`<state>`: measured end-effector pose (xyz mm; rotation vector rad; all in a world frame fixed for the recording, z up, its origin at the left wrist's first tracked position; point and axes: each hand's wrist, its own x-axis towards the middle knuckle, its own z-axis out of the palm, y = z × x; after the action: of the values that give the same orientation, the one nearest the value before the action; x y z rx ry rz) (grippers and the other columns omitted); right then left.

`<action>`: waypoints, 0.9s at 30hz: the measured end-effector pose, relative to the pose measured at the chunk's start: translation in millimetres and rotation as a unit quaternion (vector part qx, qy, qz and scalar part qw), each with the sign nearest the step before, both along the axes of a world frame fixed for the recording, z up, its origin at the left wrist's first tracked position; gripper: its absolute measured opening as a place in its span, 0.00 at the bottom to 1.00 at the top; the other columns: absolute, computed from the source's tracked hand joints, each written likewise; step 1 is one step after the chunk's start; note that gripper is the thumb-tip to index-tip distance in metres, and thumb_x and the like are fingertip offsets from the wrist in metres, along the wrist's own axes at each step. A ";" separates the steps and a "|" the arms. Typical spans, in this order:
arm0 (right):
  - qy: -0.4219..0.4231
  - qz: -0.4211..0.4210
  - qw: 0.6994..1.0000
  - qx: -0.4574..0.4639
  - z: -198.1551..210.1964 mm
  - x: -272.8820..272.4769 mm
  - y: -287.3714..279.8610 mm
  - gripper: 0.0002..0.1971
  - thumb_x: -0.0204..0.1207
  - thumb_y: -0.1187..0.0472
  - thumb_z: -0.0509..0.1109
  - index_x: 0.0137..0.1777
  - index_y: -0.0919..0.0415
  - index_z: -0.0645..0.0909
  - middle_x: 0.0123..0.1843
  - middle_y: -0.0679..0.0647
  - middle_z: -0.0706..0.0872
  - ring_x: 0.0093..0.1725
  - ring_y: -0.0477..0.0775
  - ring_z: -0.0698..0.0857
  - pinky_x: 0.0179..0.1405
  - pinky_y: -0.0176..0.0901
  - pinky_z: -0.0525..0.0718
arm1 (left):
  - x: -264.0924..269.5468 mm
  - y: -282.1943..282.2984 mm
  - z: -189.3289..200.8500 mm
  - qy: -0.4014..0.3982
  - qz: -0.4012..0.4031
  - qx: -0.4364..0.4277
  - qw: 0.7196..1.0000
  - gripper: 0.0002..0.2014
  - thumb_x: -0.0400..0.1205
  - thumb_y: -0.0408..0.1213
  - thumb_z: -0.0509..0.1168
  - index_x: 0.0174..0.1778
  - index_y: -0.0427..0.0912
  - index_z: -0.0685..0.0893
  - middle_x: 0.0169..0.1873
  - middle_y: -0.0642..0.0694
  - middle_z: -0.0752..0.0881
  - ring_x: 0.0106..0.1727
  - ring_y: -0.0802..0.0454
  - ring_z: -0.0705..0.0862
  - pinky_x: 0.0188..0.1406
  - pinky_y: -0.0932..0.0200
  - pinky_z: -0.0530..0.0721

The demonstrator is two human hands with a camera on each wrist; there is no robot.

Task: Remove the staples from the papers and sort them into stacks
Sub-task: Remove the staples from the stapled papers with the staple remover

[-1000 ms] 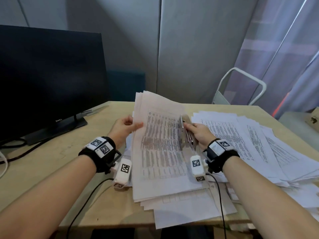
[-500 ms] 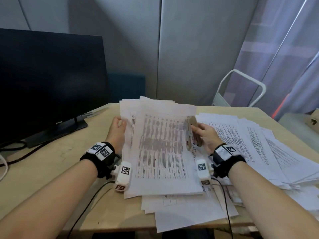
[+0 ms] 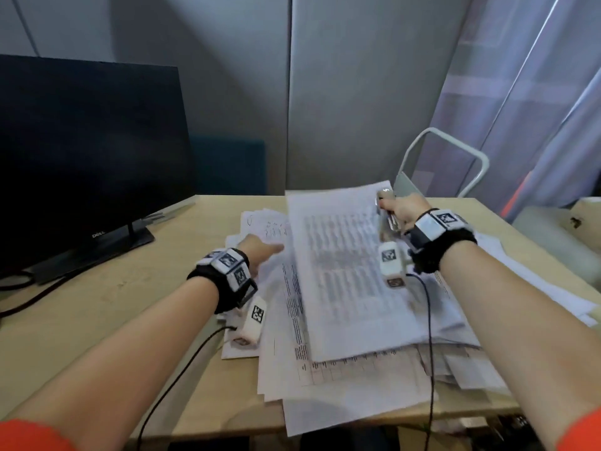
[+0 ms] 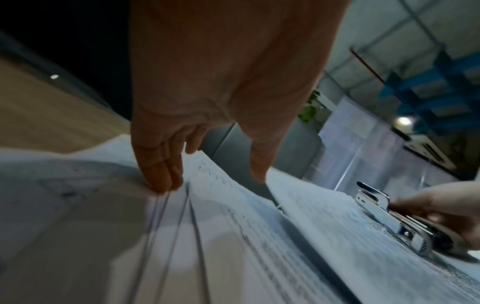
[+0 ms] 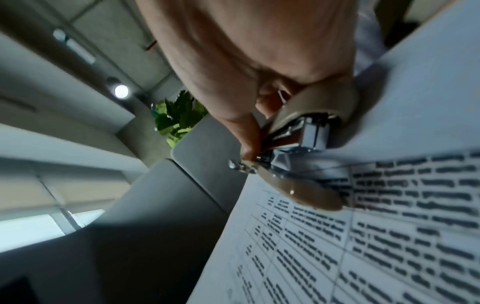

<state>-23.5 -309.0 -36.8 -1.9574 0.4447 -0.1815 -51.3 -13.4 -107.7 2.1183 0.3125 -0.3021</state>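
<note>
My right hand (image 3: 397,208) grips a beige and chrome stapler (image 3: 385,219) at the far right corner of a printed paper bundle (image 3: 341,275), which is held tilted above the pile. The right wrist view shows the stapler (image 5: 301,142) lying against the printed sheet (image 5: 363,246). My left hand (image 3: 265,250) is off the bundle, and its straight fingers (image 4: 161,181) touch the loose papers (image 3: 279,320) underneath. From the left wrist view the stapler (image 4: 389,218) sits far right in the other hand (image 4: 441,207). No staple is visible.
A wooden table (image 3: 113,304) carries a dark monitor (image 3: 87,151) on the left with cables (image 3: 19,281) at its foot. More sheets (image 3: 527,281) spread across the right side, some overhanging the near edge (image 3: 341,418). A white chair frame (image 3: 445,157) stands behind.
The bundle has swung right and away, carried by my right hand with the stapler. My left hand has let go of its left edge and dropped onto the papers below.
</note>
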 end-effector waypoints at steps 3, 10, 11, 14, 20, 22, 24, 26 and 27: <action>0.032 -0.015 0.981 -0.191 -11.5 -19.4 -36.8 0.19 0.82 0.53 0.67 0.35 0.67 0.77 0.47 0.69 0.86 0.45 0.65 0.83 0.40 0.46 0.75 | 0.3 -6.2 -9.6 -0.004 -0.062 0.153 0.986 0.31 0.78 0.54 0.72 0.64 0.30 0.75 0.56 0.36 0.85 0.55 0.39 0.86 0.43 0.57 0.82; 0.093 -0.073 0.933 -0.339 -40.8 -33.8 -66.5 0.19 0.85 0.60 0.63 0.70 0.73 0.71 0.70 0.72 0.76 0.67 0.72 0.78 0.67 0.58 0.77 | 7.4 -24.2 -21.4 -0.059 -0.089 0.277 0.955 0.35 0.77 0.44 0.73 0.75 0.35 0.66 0.71 0.36 0.71 0.72 0.37 0.70 0.70 0.45 0.74; 0.076 -0.061 0.932 -0.348 -39.9 -35.1 -62.5 0.18 0.85 0.60 0.63 0.69 0.71 0.70 0.68 0.71 0.78 0.65 0.72 0.80 0.62 0.58 0.79 | 8.8 -26.0 -23.0 -0.066 -0.118 0.276 0.952 0.36 0.77 0.47 0.73 0.76 0.37 0.66 0.73 0.36 0.69 0.73 0.37 0.69 0.71 0.44 0.72; 0.032 0.025 0.935 -0.353 -35.8 -34.4 -31.0 0.20 0.84 0.53 0.66 0.67 0.65 0.69 0.62 0.67 0.84 0.58 0.67 0.84 0.51 0.51 0.78 | 11.1 -26.5 -31.7 -0.033 -0.189 0.291 0.937 0.45 0.76 0.62 0.68 0.83 0.44 0.58 0.83 0.36 0.54 0.83 0.34 0.53 0.79 0.37 0.59; 0.031 0.268 0.923 -0.272 -42.8 -25.3 63.2 0.28 0.80 0.59 0.68 0.79 0.49 0.67 0.71 0.62 0.80 0.57 0.58 0.84 0.54 0.42 0.80 | 16.2 -17.0 -37.4 0.018 -0.224 0.326 0.918 0.63 0.67 0.75 0.64 0.84 0.44 0.36 0.84 0.42 0.35 0.84 0.37 0.37 0.83 0.37 0.47; 0.043 0.312 0.901 -0.299 -50.7 -21.5 86.6 0.27 0.80 0.60 0.67 0.79 0.48 0.69 0.73 0.57 0.79 0.55 0.53 0.83 0.48 0.37 0.80 | 15.3 -16.7 -40.0 0.015 -0.214 0.335 0.917 0.66 0.66 0.76 0.64 0.84 0.40 0.34 0.84 0.43 0.35 0.84 0.38 0.37 0.84 0.41 0.46; 0.042 0.329 0.881 -0.339 -59.3 -17.9 100.2 0.27 0.81 0.61 0.66 0.80 0.50 0.70 0.76 0.55 0.78 0.65 0.55 0.81 0.59 0.40 0.79 | 13.8 -18.5 -41.7 0.013 -0.211 0.342 0.916 0.67 0.66 0.76 0.63 0.83 0.38 0.33 0.84 0.43 0.34 0.84 0.39 0.36 0.84 0.43 0.44; 0.037 0.329 0.873 -0.359 -66.1 -13.4 106.8 0.26 0.82 0.62 0.63 0.80 0.50 0.70 0.77 0.55 0.77 0.73 0.56 0.77 0.67 0.40 0.73 | 13.3 -19.4 -41.6 0.014 -0.216 0.354 0.910 0.66 0.68 0.76 0.61 0.83 0.37 0.32 0.84 0.42 0.34 0.84 0.38 0.36 0.83 0.44 0.42; 0.037 0.328 0.873 -0.358 -67.7 -11.3 109.7 0.26 0.82 0.62 0.63 0.80 0.50 0.71 0.77 0.56 0.77 0.73 0.56 0.77 0.67 0.40 0.73 | 12.9 -20.0 -41.0 0.015 -0.219 0.360 0.907 0.65 0.69 0.76 0.60 0.83 0.36 0.32 0.84 0.41 0.33 0.84 0.38 0.35 0.83 0.44 0.41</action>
<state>-34.8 -199.2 -104.5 -2.7328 -0.3203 0.2031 -38.3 -33.4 -148.7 2.9175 -0.0668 -0.5415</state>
